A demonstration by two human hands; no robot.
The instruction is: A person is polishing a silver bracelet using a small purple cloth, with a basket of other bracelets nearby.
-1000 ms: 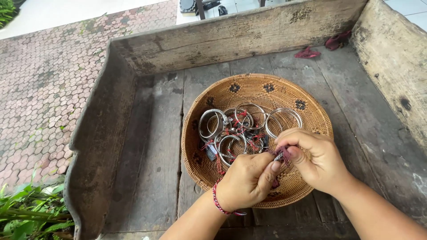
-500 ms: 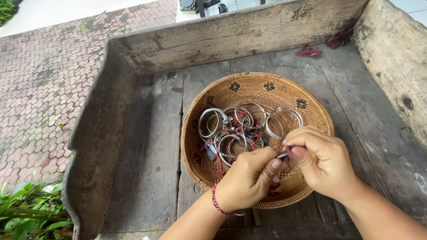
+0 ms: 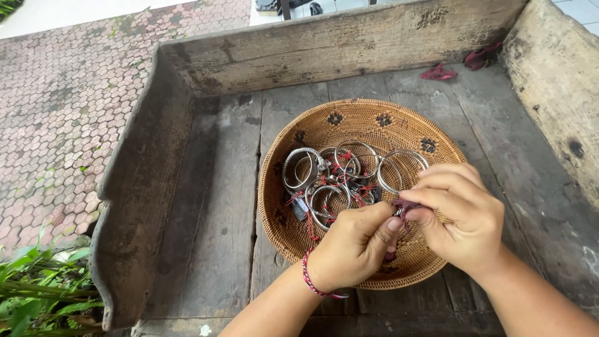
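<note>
Both hands, left hand [image 3: 352, 246] and right hand [image 3: 458, 215], still pinching dark red thread [image 3: 404, 204] over basket [image 3: 312, 131], unmoved

Woven basket [image 3: 374, 125], matt, coarse weave. Shiny metal bangles [image 3: 349, 168] with red thread. Weathered rough wooden tray [image 3: 206, 206], cracked. Braided cord bracelet [image 3: 309, 281], lower centre.

Weathered wooden trough on a brick patio

Red cloth scraps [image 3: 438, 72] lie in the wooden trough's [image 3: 337, 43] far corner; hexagonal paving [image 3: 62, 112] and green leaves [image 3: 37, 293] lie outside it.
</note>
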